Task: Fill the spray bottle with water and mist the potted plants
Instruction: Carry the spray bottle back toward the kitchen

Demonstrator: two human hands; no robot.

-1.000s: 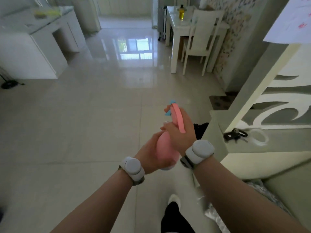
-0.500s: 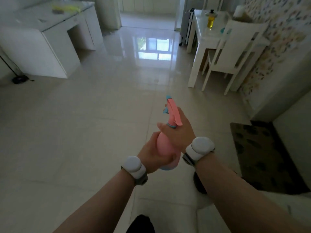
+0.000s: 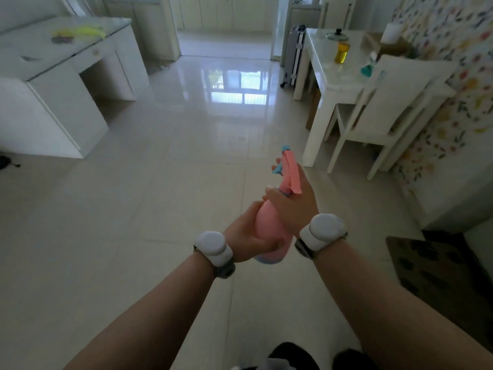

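Lots of shiny pale floor tiles [image 3: 173, 182] spread out in front of you, up to an open doorway [image 3: 226, 28] at the far end. On your left stands a big white desk [image 3: 61, 84], with a yellow thing [image 3: 88, 30] on its surface. On your right is a white table [image 3: 330, 78] with a white wooden chair [image 3: 394, 102] beside it. A dark spotty mat [image 3: 432, 268] lies on the floor by your right arm. No tap and no plants show, so I think you must go and find water first.

You hold the pink plastic spray bottle [image 3: 268, 222] out in front of you, above the floor. Its long way points away from you and up, fat bottom nearest you, blue tip [image 3: 285, 148] farthest. Your left hand [image 3: 246, 236] has its grip curled round the fat belly. Your right hand [image 3: 297, 209] has its grip wrapped round the thin neck, just under the pink spray head, so it is the nearer one for twisting the top off. I cannot read any words on the bottle, and I cannot tell if water is inside.
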